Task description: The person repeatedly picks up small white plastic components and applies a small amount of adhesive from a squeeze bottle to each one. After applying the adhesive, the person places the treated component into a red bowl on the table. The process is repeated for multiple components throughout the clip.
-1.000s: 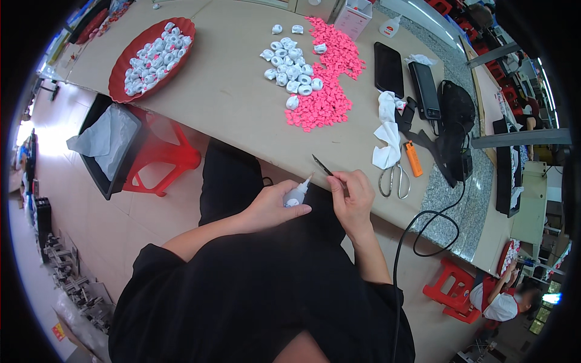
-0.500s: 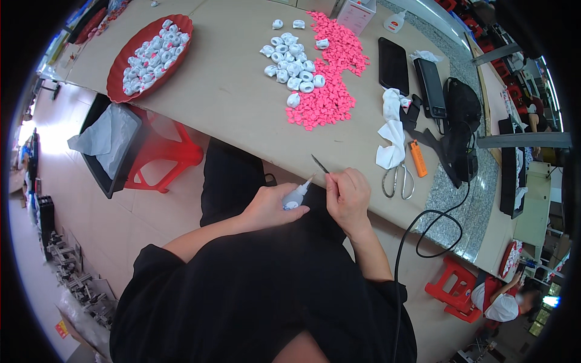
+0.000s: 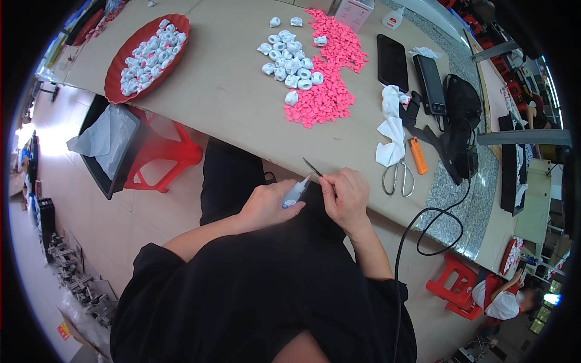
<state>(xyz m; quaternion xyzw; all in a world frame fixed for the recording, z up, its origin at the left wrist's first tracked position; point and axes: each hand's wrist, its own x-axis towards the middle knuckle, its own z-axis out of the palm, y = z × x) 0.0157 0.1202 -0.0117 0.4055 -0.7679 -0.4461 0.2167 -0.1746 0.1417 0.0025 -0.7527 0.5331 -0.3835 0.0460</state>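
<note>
My left hand [image 3: 265, 204] grips a small white squeeze bottle [image 3: 295, 193] with its thin nozzle pointing up and to the right. My right hand [image 3: 348, 196] is closed on thin dark tweezers [image 3: 313, 167], whose tips stick out just above the nozzle. Both hands meet over my lap, right at the near edge of the tan table [image 3: 230, 91]. On the table farther away lie a heap of small pink pieces [image 3: 330, 72] and a cluster of several small white parts [image 3: 289, 59].
A red oval tray [image 3: 145, 57] of white parts sits at the far left. Scissors [image 3: 396, 175], an orange lighter [image 3: 417, 155], crumpled white tissue [image 3: 390, 130], two dark phones [image 3: 392, 57] and a black cable [image 3: 436, 224] lie to the right. A red stool [image 3: 163, 151] and lined bin [image 3: 106, 142] stand on my left.
Both hands stay together at the table edge with the same grip. The tweezers' tips have shifted slightly against the bottle's nozzle; the view has moved a little.
</note>
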